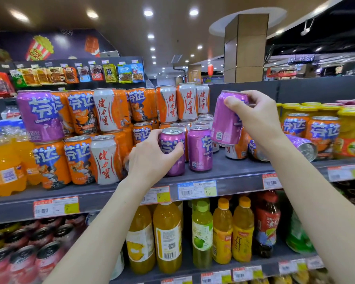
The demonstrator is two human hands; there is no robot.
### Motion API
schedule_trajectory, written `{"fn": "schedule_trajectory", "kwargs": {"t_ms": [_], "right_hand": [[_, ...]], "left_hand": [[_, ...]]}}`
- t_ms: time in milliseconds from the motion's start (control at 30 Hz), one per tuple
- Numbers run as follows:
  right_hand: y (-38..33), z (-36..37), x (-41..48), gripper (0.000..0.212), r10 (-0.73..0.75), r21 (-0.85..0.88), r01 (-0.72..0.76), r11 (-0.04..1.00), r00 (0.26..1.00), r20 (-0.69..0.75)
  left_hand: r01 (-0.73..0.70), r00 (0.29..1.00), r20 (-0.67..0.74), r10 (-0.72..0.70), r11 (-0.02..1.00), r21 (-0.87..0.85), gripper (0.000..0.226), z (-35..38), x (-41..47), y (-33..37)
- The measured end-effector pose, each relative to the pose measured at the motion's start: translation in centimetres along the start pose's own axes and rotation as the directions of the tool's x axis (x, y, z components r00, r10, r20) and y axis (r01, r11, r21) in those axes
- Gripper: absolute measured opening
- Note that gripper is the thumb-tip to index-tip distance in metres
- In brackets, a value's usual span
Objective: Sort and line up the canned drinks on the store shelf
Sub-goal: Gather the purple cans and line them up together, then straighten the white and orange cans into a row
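Under bright shop ceiling lights (pixel 193 12), a grey metal shelf (pixel 234 168) holds stacked glossy cans (pixel 105 111) (one toppled can (pixel 301 145) among them). Left hand (pixel 152 158) curls round a standing purple can (pixel 173 149) on it; right hand (pixel 256 115) grips a tilted purple can (pixel 225 119) held above.

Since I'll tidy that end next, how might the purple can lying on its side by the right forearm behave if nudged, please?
The toppled purple can rests on its side on the flat shelf, so it would probably roll. Its silver end faces roughly forward, so it would likely roll sideways rather than off. The glossy wall looks slippery.
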State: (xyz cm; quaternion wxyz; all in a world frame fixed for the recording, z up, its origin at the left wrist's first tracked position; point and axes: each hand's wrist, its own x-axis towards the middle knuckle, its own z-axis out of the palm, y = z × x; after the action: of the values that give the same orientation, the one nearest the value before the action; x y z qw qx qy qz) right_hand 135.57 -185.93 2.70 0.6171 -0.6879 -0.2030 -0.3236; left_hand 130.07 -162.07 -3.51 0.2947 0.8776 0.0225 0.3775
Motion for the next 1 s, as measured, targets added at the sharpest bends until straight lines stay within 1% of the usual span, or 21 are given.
{"fn": "schedule_trajectory", "kwargs": {"t_ms": [133, 200, 267, 333, 400, 433, 467, 533, 567, 600, 667, 700, 733, 800, 867, 900, 933, 1000], "right_hand": [[2.2, -0.4, -1.2, 0.040, 0.014, -0.201, -0.008, 0.980, 1.000, 0.027], [3.6, -0.1, -1.9, 0.052, 0.033, -0.284, -0.023, 0.959, 0.999, 0.029], [4.6, 0.3, -2.5, 0.065, 0.046, -0.323, -0.034, 0.946, 0.999, 0.029], [5.0, 0.7, -3.1, 0.066, 0.051, -0.349, -0.035, 0.937, 0.998, 0.036], [5.1, 0.9, -3.4, 0.067, 0.056, -0.368, -0.041, 0.929, 0.998, 0.030], [5.2, 1.0, -3.6, 0.068, 0.061, -0.367, -0.047, 0.929, 0.998, 0.029], [5.2, 1.0, -3.8, 0.068, 0.064, -0.366, -0.051, 0.929, 0.998, 0.026], [5.2, 1.2, -4.5, 0.069, 0.045, -0.382, -0.041, 0.923, 0.999, 0.000], [5.1, 1.3, -5.2, 0.068, 0.002, -0.398, -0.016, 0.917, 0.999, -0.034], [4.9, 1.6, -5.9, 0.067, -0.075, -0.416, 0.036, 0.909, 0.994, -0.078], [3.9, 2.5, -7.8, 0.056, -0.298, -0.422, 0.210, 0.882, 0.942, -0.154], [3.2, 3.2, -8.7, 0.048, -0.381, -0.393, 0.295, 0.871, 0.911, -0.160], [2.3, 4.0, -9.6, 0.041, -0.436, -0.346, 0.371, 0.862, 0.890, -0.132], [0.8, 6.1, -11.1, 0.030, -0.488, -0.230, 0.477, 0.848, 0.873, 0.009], [-0.1, 9.1, -12.3, 0.025, -0.451, -0.128, 0.478, 0.869, 0.872, 0.192], [-0.4, 10.7, -12.9, 0.023, -0.408, -0.121, 0.450, 0.885, 0.874, 0.264], [-0.7, 12.3, -13.4, 0.022, -0.360, -0.151, 0.421, 0.894, 0.878, 0.315], [-1.0, 14.9, -14.0, 0.025, -0.290, -0.254, 0.396, 0.882, 0.883, 0.369]], "left_hand": [[0.005, 1.000, -0.026, -0.003, 0.997, 0.083, 0.061, 0.1, 0.1, 0.1], [-0.005, 1.000, -0.024, 0.008, 0.993, 0.115, 0.063, 0.0, 0.0, 0.3], [-0.004, 1.000, 0.017, 0.002, 0.991, 0.133, 0.071, 0.0, 0.1, 0.1], [-0.012, 0.998, 0.064, 0.003, 0.991, 0.134, 0.084, -0.3, 0.1, 0.0], [-0.029, 0.999, 0.041, 0.023, 0.990, 0.137, 0.090, -1.0, -0.3, -0.1], [-0.037, 0.999, -0.009, 0.039, 0.989, 0.140, 0.087, -1.4, -0.7, -0.3], [-0.045, 0.996, -0.074, 0.056, 0.990, 0.137, 0.079, -1.9, -1.1, -0.5], [-0.061, 0.978, -0.189, 0.083, 0.991, 0.120, 0.056, -2.7, -2.1, -1.3], [-0.067, 0.972, -0.216, 0.092, 0.990, 0.120, 0.047, -3.1, -2.5, -1.8], [-0.070, 0.970, -0.225, 0.096, 0.990, 0.120, 0.040, -3.5, -2.9, -2.4], [-0.098, 0.968, -0.222, 0.117, 0.990, 0.098, 0.033, -4.4, -3.6, -3.3], [-0.121, 0.966, -0.218, 0.139, 0.988, 0.093, 0.031, -4.8, -3.9, -3.5], [-0.145, 0.961, -0.221, 0.165, 0.984, 0.102, 0.029, -5.3, -4.2, -3.7], [-0.173, 0.947, -0.250, 0.203, 0.975, 0.137, 0.025, -6.1, -4.7, -4.3], [-0.149, 0.936, -0.295, 0.191, 0.976, 0.159, 0.022, -6.7, -4.9, -5.0], [-0.130, 0.933, -0.314, 0.177, 0.977, 0.166, 0.022, -6.9, -4.9, -5.4], [-0.114, 0.931, -0.325, 0.165, 0.979, 0.172, 0.023, -7.1, -5.0, -5.7], [-0.100, 0.931, -0.332, 0.153, 0.980, 0.172, 0.021, -7.3, -5.4, -6.2]]}}
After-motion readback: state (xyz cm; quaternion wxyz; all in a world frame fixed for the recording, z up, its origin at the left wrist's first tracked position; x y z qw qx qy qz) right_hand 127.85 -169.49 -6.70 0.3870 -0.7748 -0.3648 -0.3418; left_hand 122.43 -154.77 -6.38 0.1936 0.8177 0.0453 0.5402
